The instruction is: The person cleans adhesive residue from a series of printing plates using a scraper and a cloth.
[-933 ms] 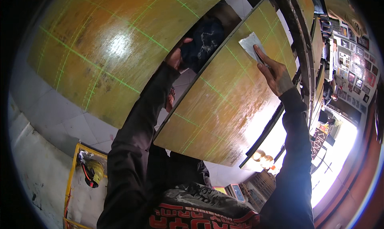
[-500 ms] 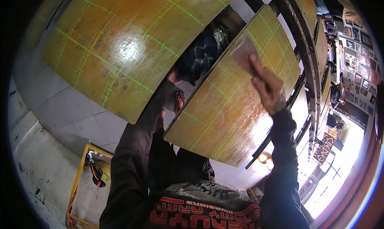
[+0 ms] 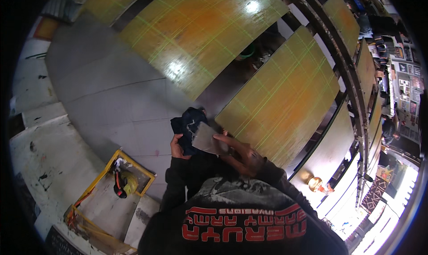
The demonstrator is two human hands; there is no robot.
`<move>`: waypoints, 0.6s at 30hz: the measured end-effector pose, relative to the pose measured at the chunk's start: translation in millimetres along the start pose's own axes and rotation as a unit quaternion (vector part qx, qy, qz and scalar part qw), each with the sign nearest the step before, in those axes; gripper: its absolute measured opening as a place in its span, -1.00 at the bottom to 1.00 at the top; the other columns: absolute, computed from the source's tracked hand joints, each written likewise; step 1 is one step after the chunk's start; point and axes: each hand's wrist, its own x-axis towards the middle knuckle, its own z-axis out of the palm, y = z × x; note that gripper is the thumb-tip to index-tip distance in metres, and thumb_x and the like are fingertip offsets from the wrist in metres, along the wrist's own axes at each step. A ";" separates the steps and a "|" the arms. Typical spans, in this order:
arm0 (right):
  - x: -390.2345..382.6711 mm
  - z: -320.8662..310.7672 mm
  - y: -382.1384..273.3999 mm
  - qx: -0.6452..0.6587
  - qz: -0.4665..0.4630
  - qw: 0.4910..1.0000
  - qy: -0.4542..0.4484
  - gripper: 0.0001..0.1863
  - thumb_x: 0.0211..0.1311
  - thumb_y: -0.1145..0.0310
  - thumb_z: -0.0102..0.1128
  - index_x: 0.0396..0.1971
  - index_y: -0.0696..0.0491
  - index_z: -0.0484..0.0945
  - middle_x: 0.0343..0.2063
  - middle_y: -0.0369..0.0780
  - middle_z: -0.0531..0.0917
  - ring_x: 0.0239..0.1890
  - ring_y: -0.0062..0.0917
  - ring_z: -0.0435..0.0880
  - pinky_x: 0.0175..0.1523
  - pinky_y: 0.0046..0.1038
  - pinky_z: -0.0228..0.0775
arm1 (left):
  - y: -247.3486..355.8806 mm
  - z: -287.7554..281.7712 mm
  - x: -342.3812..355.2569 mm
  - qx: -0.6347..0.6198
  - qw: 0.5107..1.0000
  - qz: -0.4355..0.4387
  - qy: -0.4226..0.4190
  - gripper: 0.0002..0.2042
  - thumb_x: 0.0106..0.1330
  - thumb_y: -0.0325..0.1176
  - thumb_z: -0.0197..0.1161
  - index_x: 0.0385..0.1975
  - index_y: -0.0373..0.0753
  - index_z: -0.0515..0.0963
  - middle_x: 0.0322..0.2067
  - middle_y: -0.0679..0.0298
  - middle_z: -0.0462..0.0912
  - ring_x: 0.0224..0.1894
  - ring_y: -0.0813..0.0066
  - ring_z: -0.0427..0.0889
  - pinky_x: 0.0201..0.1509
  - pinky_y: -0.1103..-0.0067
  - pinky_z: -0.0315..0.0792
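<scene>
Close to my body, my left hand [image 3: 178, 147] grips a bundled dark blue cloth [image 3: 188, 121] with a pale pattern on it. A flat grey rectangular piece [image 3: 206, 139], thin like a scraper blade, is pinched in my right hand [image 3: 243, 156], thumb on its face. The piece overlaps the cloth in view, though whether they touch I cannot tell. Beyond my right hand lies the near end of a yellow-green board [image 3: 281, 94] marked with bright green grid lines. My left fingers are partly hidden behind the cloth.
A larger board [image 3: 200, 27] with the same green lines stands to the left across a gap. Dark rails [image 3: 345, 63] run along the right side, with more boards past them. At lower left, a yellow frame [image 3: 113, 159] holds a dark-and-orange item. Grey floor tiles [image 3: 120, 99] spread leftward.
My right hand has come back from above the right board toward my body, still holding the flat piece. My left hand has drawn the dark cloth in from between the boards. The view has shifted.
</scene>
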 end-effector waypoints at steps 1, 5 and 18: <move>0.9 12.3 -3.0 0.045 0.004 0.999 -0.019 -0.40 0.18 0.47 0.18 0.23 0.05 0.22 -0.44 -0.11 0.54 -0.47 -0.37 0.55 -0.30 -0.35 0.39 | -0.5 1.4 -18.7 -0.022 0.999 0.044 -0.010 -0.56 0.15 -0.18 0.08 0.02 -0.25 0.45 -0.06 0.12 0.58 -0.03 0.17 0.58 0.09 0.27 0.43; 10.4 57.0 5.2 0.283 0.094 0.937 -0.179 -0.68 0.41 0.32 -0.09 0.07 0.12 0.24 -0.51 -0.24 0.51 -0.63 -0.63 0.47 -0.51 -0.59 0.31 | -8.5 -0.1 -75.7 -0.126 0.972 0.192 -0.054 -0.54 0.19 -0.12 0.12 0.04 -0.24 0.46 0.02 0.17 0.56 0.09 0.21 0.50 0.24 0.25 0.29; -51.6 43.6 8.5 0.390 0.091 0.897 -0.187 -0.68 0.47 0.11 -0.23 -0.06 0.05 0.31 -0.51 -0.15 0.57 -0.72 -0.58 0.50 -0.65 -0.62 0.31 | -55.3 64.9 -146.5 -0.120 0.939 0.284 -0.154 -0.52 0.33 0.04 -0.03 0.04 -0.21 0.47 -0.01 0.18 0.58 0.06 0.21 0.53 0.17 0.26 0.37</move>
